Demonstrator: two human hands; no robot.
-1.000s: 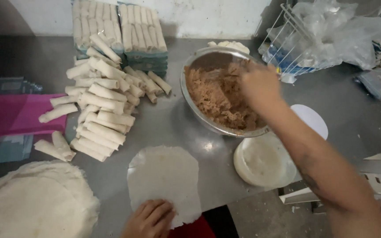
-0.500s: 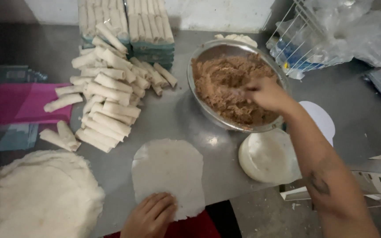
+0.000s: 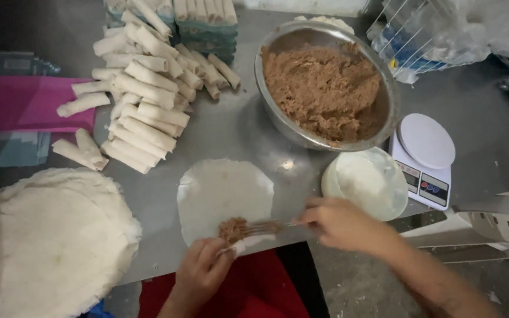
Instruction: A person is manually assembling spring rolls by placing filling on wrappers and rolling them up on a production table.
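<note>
A round thin wrapper (image 3: 225,194) lies flat on the steel table near its front edge. A small lump of brown filling (image 3: 232,228) sits on its near part. My right hand (image 3: 340,224) holds a fork (image 3: 263,227) whose tines touch the filling. My left hand (image 3: 204,268) pinches the wrapper's near edge just below the filling. A steel bowl (image 3: 384,76) of brown filling stands behind the wrapper to the right.
A pile of rolled wrappers (image 3: 148,106) lies at the back left. A thick stack of round wrappers (image 3: 42,241) sits at the front left. A white lidded tub (image 3: 366,182) and a small kitchen scale (image 3: 425,153) stand at the right. Pink cloth (image 3: 25,103) at far left.
My right hand left the bowl and came down to the wrapper with the fork, laying filling on it. My left hand stayed at the wrapper's near edge.
</note>
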